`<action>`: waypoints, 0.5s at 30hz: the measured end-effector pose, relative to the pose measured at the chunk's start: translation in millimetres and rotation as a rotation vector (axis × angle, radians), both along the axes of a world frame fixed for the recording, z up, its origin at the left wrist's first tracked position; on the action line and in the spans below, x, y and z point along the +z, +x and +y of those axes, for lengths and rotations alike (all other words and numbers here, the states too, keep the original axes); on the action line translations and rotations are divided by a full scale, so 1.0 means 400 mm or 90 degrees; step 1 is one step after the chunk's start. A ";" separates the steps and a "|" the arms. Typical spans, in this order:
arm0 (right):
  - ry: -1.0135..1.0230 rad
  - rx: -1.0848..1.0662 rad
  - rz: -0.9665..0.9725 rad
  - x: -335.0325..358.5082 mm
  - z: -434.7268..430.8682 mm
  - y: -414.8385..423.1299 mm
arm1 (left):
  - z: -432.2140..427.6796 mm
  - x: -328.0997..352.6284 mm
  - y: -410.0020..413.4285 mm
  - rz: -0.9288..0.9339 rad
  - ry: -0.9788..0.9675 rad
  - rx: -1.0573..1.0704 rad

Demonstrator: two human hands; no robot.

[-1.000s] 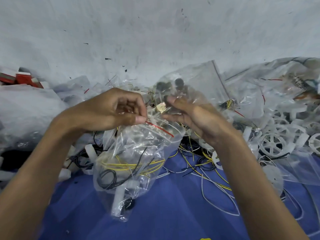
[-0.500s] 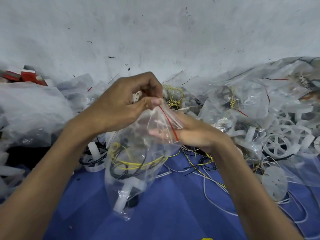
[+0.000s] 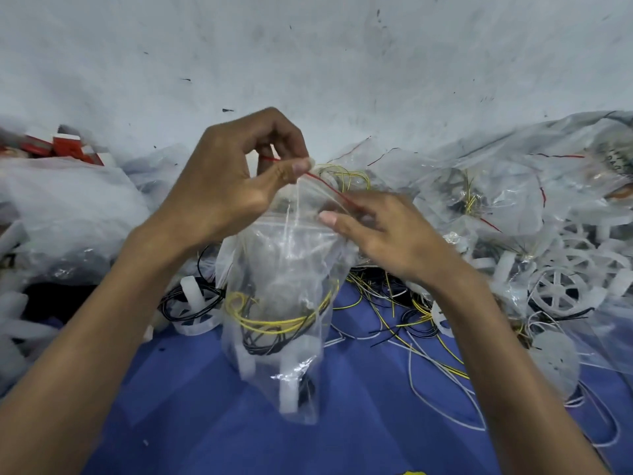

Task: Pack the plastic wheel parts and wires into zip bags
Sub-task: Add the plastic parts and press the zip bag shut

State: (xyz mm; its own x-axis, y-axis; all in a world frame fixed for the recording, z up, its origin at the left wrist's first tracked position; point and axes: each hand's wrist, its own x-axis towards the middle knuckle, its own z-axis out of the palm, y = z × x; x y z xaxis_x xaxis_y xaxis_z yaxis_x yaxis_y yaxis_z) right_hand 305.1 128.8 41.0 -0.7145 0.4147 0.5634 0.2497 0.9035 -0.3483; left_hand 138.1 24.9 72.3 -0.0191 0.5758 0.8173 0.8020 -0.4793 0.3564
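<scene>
Holding yellow and black wires (image 3: 274, 325) and wheel parts (image 3: 287, 392), the zip bag (image 3: 284, 269) hangs upright. The left hand (image 3: 219, 186) and right hand (image 3: 387, 234) pinch its red-striped mouth.

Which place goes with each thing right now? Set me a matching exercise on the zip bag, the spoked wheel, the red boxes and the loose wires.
Things:
1. zip bag
2. spoked wheel
3. red boxes
4. loose wires

Places:
A. far left, against the wall
B. on the blue cloth, below the right hand
C. held up at its top by the left hand and the right hand
D. far right of the view

Pairs: 1-C, 2-D, 3-A, 4-B
</scene>
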 end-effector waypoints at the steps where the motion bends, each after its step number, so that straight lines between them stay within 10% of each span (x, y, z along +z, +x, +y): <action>1: 0.005 0.012 0.020 0.001 0.006 -0.001 | -0.002 0.002 -0.008 0.001 0.006 -0.007; 8: -0.263 0.285 0.127 0.001 -0.009 0.002 | 0.026 -0.057 -0.080 -0.074 -0.363 -0.095; 15: -0.298 0.125 0.079 -0.009 0.046 0.038 | 0.034 -0.076 -0.128 -0.145 -0.365 -0.133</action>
State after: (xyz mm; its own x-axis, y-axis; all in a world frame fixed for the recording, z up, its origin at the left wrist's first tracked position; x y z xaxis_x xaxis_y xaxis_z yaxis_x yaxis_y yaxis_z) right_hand 320.2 147.4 37.5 -0.7434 0.5076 0.4355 0.0228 0.6701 -0.7419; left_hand 86.8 38.7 41.9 0.0037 0.9296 0.3686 0.5866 -0.3006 0.7520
